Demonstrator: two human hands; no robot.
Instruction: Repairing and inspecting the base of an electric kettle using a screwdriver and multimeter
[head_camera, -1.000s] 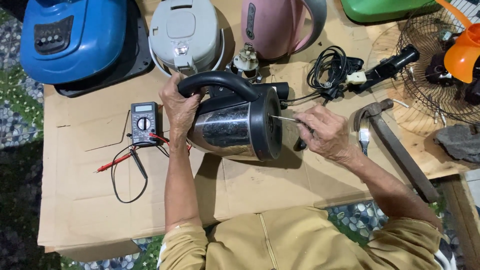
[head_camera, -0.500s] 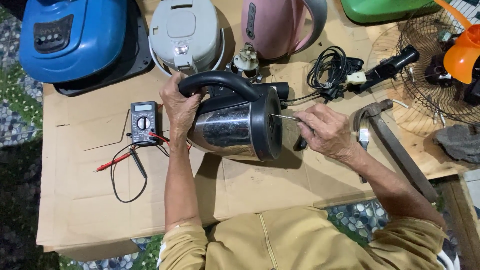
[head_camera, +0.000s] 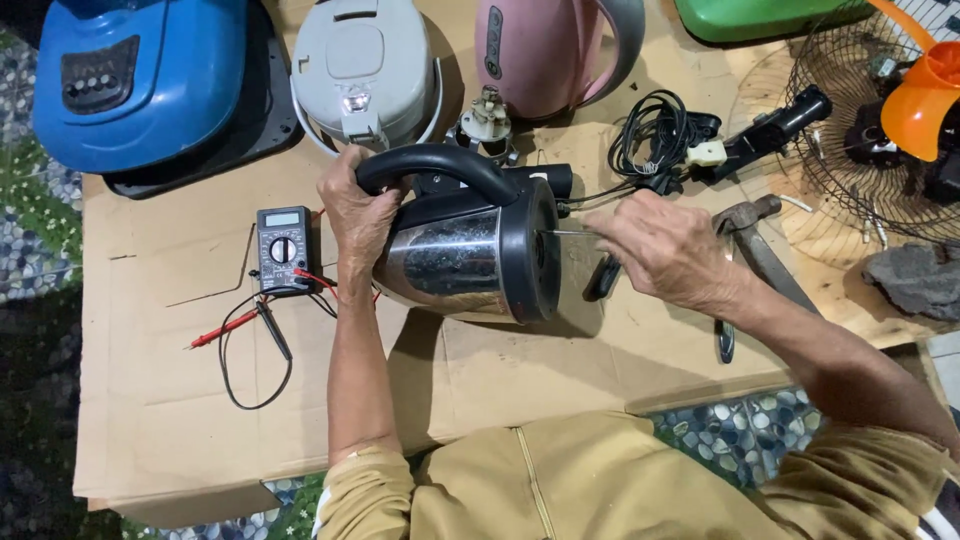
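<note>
A steel electric kettle (head_camera: 455, 262) with a black handle and black base lies on its side on the cardboard-covered table (head_camera: 560, 350), its base facing right. My left hand (head_camera: 352, 212) grips the kettle's top end by the handle. My right hand (head_camera: 665, 250) holds a thin screwdriver (head_camera: 570, 233) whose tip touches the kettle's black base. A second dark-handled tool (head_camera: 603, 277) lies just under my right hand.
A multimeter (head_camera: 282, 247) with red and black leads lies to the left. Behind stand a blue appliance (head_camera: 130, 75), a grey cooker lid (head_camera: 365, 70) and a pink kettle (head_camera: 545, 50). Coiled black cable (head_camera: 655, 135), pliers (head_camera: 750, 250), a fan grille (head_camera: 860, 130) and a stone (head_camera: 920, 280) lie right.
Nothing has clearly moved; both hands keep their hold on the kettle and screwdriver.
</note>
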